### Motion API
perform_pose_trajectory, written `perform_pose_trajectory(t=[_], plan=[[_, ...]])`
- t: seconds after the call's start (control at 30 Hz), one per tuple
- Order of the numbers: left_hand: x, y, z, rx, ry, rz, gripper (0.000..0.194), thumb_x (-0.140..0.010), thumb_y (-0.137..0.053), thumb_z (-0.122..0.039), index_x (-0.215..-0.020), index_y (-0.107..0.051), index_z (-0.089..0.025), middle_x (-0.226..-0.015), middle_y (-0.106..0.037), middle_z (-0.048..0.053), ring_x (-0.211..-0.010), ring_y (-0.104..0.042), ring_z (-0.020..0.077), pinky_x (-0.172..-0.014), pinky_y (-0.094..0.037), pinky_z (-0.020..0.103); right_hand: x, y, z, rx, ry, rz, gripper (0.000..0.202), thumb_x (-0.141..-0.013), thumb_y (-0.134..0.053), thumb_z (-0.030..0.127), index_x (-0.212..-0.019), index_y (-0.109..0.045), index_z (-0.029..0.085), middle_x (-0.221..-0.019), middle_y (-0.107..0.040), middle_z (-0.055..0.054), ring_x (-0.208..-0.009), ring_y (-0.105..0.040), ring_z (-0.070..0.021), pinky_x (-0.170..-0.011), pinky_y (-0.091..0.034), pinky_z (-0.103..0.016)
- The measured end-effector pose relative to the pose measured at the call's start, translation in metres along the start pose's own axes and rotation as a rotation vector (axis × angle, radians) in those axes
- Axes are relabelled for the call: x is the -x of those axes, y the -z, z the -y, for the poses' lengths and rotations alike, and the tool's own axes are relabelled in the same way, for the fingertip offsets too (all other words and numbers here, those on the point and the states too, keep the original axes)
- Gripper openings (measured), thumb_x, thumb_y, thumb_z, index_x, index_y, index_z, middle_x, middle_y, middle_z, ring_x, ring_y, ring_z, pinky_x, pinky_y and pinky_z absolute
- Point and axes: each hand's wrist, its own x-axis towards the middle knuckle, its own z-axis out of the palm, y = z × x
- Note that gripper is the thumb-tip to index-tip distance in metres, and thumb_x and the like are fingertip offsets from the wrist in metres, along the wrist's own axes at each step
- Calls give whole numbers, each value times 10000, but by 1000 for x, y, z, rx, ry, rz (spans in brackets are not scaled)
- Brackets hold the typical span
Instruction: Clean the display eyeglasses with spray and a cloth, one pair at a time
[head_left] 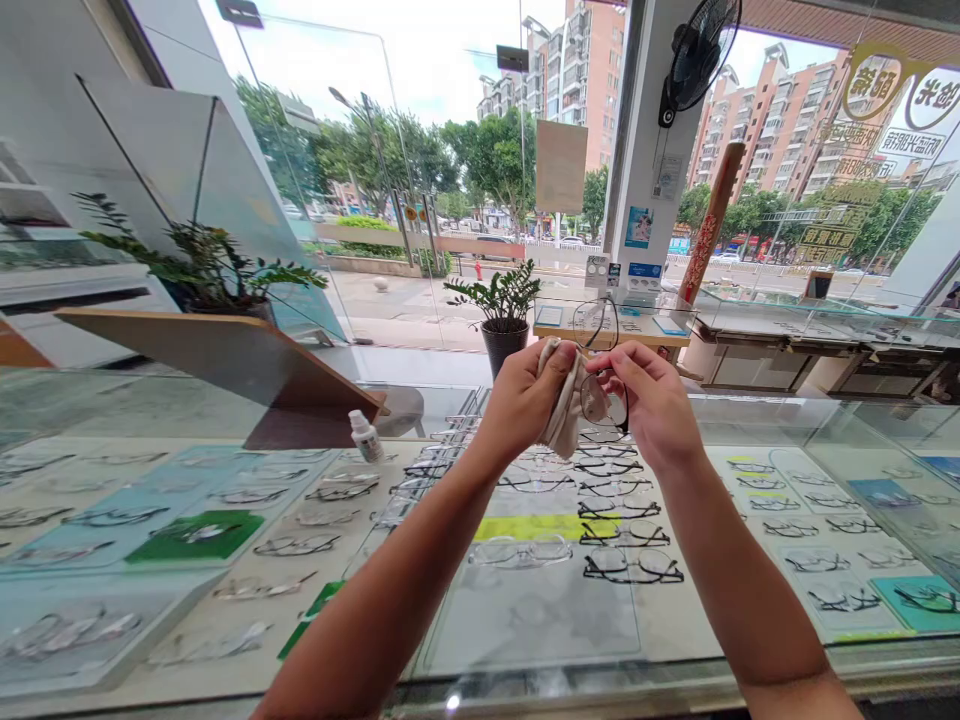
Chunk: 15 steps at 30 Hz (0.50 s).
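Okay, so the left hand [523,398] has its thumb and fingers pinched together on a soft, crumpled off-white cloth [564,422], bunched up and hanging in folds. Right against it are thin dark-rimmed glasses [606,402] with clear, roundish lenses, and the right hand [663,408] pinches them near the middle between thumb and fingertips. They're up in the air over the counter, long axis close to vertical, one lens above, one below. Surface-wise, left to right: a small white plastic bottle [365,437], then a smooth glass display counter [536,620] with rows of spectacle frames [634,570] under it. Beyond: a leafy potted plant [501,310], big windows, and a black wall fan [699,52].
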Motion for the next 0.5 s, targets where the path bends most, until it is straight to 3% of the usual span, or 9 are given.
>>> perform_pose_trajectory(t=[0.23,0.5], plan=[[0,2,0,7,-8,-15,606,-845,-672,-763,-678,-612,-184,-615,-547,-8,-581,-448,120,-545,-358,260,-1,1,-1,5,1,-3,267,-856,-785,501,-784,-736,249,-860,-764,4,-736,-597,-132,-734,-485,-309],[-5,8,8,94,77,-133,646,-795,-679,-819,-666,-606,-190,-580,-584,0,-524,-489,113,-484,-378,252,2,1,2,50,8,65,225,-890,-754,441,-782,-738,245,-857,-767,0,-752,-584,-140,-777,-488,-326]])
